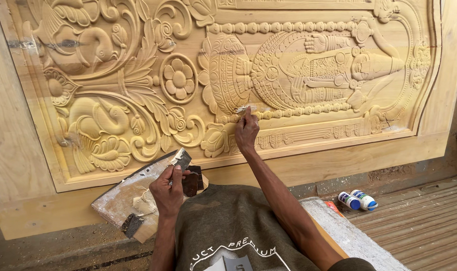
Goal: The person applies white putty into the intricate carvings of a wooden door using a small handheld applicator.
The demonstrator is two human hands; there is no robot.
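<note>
The large pale carved wooden door panel (138,90) leans upright: heavy and stiff, I judge, with fragile relief. The left hand (168,193) grips a filler-smeared flat board (133,198), best held at its edge. The right hand (246,131) pinches a small putty blade (246,108) against the beaded border.

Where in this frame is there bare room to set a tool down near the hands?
Free: the slatted floor right of the two small bottles, and the concrete ledge beside the right arm. Crowded: the putty board under the left hand, and the carved panel where the right hand presses filler.
</note>
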